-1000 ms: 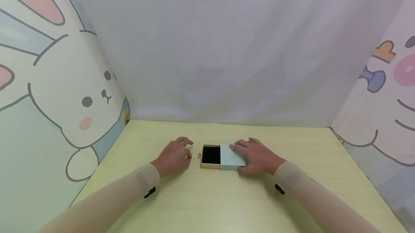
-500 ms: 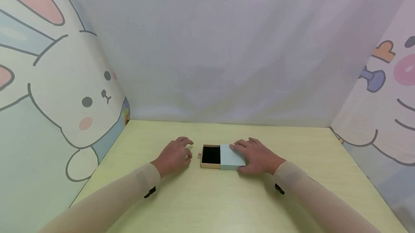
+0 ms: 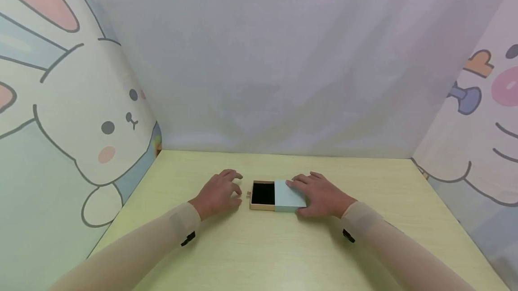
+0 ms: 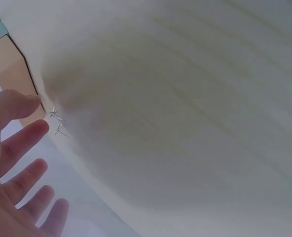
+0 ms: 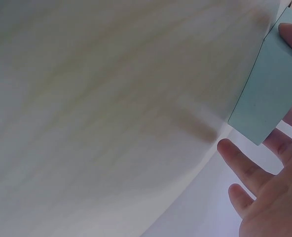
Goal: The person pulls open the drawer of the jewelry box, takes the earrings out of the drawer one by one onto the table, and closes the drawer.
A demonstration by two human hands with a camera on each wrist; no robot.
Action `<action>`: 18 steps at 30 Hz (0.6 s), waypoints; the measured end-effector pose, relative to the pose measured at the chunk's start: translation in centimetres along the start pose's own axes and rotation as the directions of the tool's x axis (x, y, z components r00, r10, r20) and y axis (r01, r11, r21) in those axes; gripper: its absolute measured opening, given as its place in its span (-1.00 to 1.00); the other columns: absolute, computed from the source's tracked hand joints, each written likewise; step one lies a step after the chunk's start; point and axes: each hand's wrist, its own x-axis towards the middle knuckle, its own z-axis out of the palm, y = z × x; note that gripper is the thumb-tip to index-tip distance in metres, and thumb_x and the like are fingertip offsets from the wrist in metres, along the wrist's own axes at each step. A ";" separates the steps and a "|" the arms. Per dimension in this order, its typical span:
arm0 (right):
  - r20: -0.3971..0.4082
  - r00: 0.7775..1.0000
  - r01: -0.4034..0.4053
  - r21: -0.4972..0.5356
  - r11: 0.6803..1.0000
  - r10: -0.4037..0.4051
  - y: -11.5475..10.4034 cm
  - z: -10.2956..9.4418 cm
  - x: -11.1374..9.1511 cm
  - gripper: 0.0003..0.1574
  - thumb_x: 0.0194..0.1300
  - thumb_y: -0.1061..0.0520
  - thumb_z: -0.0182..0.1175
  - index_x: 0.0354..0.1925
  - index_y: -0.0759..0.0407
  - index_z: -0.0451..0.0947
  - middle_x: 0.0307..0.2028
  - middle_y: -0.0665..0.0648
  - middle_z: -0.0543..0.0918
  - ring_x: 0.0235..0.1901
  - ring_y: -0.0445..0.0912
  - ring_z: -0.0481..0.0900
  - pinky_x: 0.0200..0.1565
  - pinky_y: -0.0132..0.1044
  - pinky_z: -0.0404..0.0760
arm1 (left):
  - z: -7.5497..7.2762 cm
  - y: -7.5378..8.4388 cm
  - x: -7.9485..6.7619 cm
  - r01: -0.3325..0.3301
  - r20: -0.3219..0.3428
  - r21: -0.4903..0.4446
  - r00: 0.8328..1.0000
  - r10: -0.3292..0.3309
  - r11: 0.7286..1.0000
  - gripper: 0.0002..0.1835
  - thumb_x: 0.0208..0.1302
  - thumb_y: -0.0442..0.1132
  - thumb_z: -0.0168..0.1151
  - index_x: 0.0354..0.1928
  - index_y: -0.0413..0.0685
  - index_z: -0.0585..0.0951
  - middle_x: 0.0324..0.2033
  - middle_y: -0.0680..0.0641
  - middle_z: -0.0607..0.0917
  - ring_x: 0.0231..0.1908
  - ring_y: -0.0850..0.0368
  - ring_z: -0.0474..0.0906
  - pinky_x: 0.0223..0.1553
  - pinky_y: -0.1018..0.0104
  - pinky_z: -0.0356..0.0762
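Observation:
A small drawer-style jewelry box lies mid-table, its light-blue sleeve (image 3: pixel 286 195) at the right. Out to the left sticks the peach tray (image 3: pixel 263 208), lined in black (image 3: pixel 263 193), with a small pull tab (image 3: pixel 248 194) on its end. My right hand (image 3: pixel 323 195) grips the sleeve's right end, thumb on the near side. Just left of the tab, my left hand (image 3: pixel 220 194) holds its fingers apart and relaxed. Two tiny silvery stud earrings (image 4: pixel 60 131) show beside the thumb and index fingertips in the left wrist view.
Pale wood-look tabletop (image 3: pixel 267 250) surrounds the box. A grey-white curtain (image 3: pixel 259 66) hangs along the back edge. Cartoon-printed panels stand at both sides, a rabbit (image 3: pixel 93 115) on the left one.
My left thumb and fingers have spread a little and shifted slightly toward the box. The box and my right hand stay where they were.

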 end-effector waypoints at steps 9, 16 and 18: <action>0.003 1.000 -0.003 -0.001 1.000 0.003 -0.1 -0.1 -0.1 0.02 0.35 -0.21 0.56 0.67 -0.01 0.58 0.47 0.07 0.73 0.27 0.08 0.78 0.69 0.52 0.44 | -0.3 0.6 0.5 -0.006 -0.023 -0.017 1.000 0.005 1.000 -0.90 0.55 -0.13 0.61 -0.04 0.09 0.99 0.51 -0.10 0.75 0.65 -0.26 0.54 0.42 -0.34 0.74; 0.007 1.000 -0.010 0.009 1.000 0.010 0.0 -0.1 -0.1 0.02 0.35 -0.22 0.56 0.67 -0.02 0.58 0.48 0.08 0.72 0.28 0.10 0.78 0.69 0.53 0.43 | -0.3 1.1 1.0 -0.008 -0.026 -0.040 1.000 0.007 0.999 -0.89 0.57 -0.11 0.61 -0.03 0.09 0.99 0.51 -0.10 0.75 0.66 -0.26 0.53 0.43 -0.34 0.73; 0.008 1.000 -0.010 0.004 1.000 0.010 0.0 0.0 0.0 0.02 0.35 -0.23 0.56 0.67 -0.02 0.57 0.48 0.07 0.72 0.28 0.09 0.77 0.69 0.52 0.43 | -0.3 1.2 1.1 -0.012 -0.032 -0.033 0.999 0.011 0.999 -0.87 0.58 -0.08 0.60 -0.03 0.10 1.00 0.50 -0.10 0.76 0.65 -0.25 0.54 0.42 -0.32 0.74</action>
